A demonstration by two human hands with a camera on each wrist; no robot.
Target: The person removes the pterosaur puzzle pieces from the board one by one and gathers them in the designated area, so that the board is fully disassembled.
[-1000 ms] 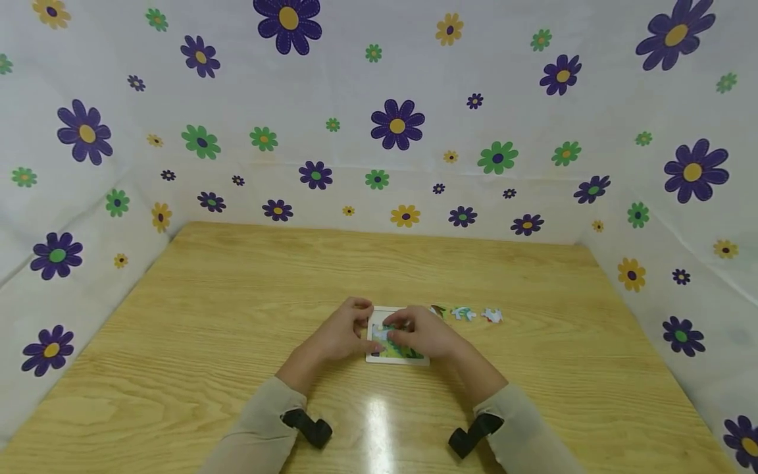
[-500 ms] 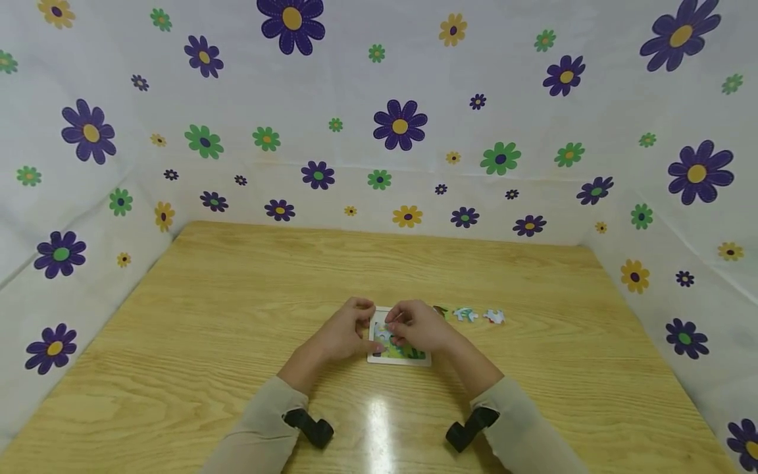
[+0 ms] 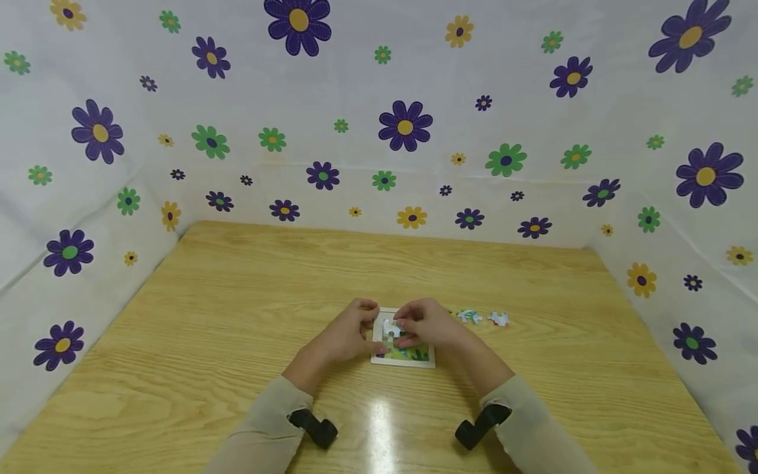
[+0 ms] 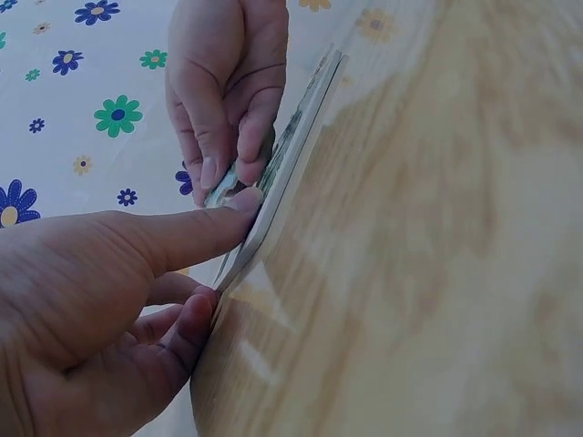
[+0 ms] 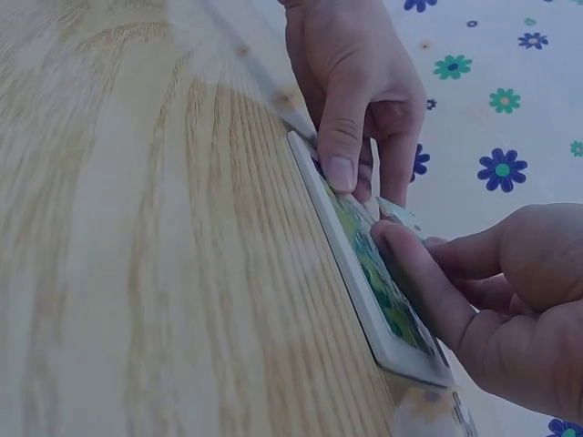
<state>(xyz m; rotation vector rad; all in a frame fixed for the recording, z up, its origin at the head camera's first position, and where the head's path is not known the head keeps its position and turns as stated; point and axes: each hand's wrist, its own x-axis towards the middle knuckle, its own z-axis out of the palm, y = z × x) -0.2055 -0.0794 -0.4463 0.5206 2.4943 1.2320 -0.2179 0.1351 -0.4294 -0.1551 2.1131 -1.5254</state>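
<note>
A small jigsaw puzzle tray [image 3: 408,364] with a pale rim and a green and yellow picture lies on the table. My left hand [image 3: 343,337] holds its left side, the thumb on the picture and the fingers at the edge. Over the tray, my right hand [image 3: 435,324] pinches a light-coloured puzzle piece [image 3: 391,328] between thumb and fingers. In the right wrist view that puzzle piece [image 5: 399,215] stands tilted above the picture. Part of the tray's right side is hidden under my right hand.
To the right of the tray lie loose puzzle pieces, a white and teal piece [image 3: 470,316] and a white piece [image 3: 498,318] with a red edge; another is mostly hidden by my right hand. A flowered cloth [image 3: 355,151] surrounds the wooden table [image 3: 237,276] at its back and sides.
The right hand has lifted slightly off the picture, and the puzzle piece in its fingers now shows clearly. The left hand keeps its hold on the tray. The whole view has shifted slightly.
</note>
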